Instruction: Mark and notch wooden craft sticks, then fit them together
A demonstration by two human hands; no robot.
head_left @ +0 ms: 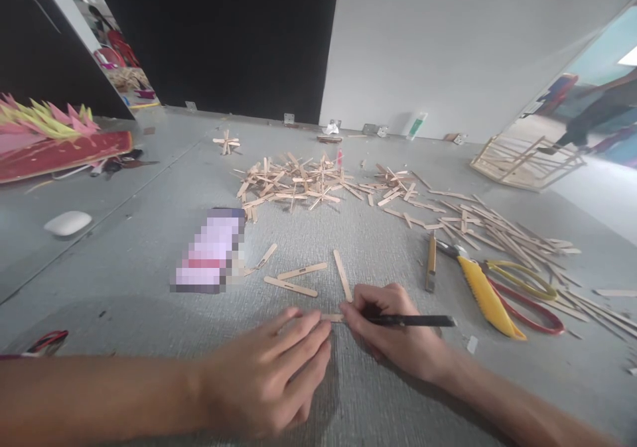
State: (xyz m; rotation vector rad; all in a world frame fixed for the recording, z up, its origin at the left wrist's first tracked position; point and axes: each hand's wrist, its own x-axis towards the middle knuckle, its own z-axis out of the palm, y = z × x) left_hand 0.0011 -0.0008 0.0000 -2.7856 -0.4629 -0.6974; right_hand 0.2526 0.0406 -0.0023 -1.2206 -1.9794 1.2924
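My left hand (271, 374) lies flat on the grey table, its fingertips pressing down a small wooden craft stick (332, 317). My right hand (393, 331) grips a black pen (415, 321), with the tip at that same stick. Three loose craft sticks (298, 278) lie just beyond my hands. Most of the pressed stick is hidden under my fingers.
A big heap of craft sticks (298, 183) spreads across the middle, with more sticks (488, 228) to the right. A yellow utility knife (488, 294), red and yellow cutters (527, 294), a blurred box (212, 251), a white mouse (68, 223) and a stick frame (522, 162) are around.
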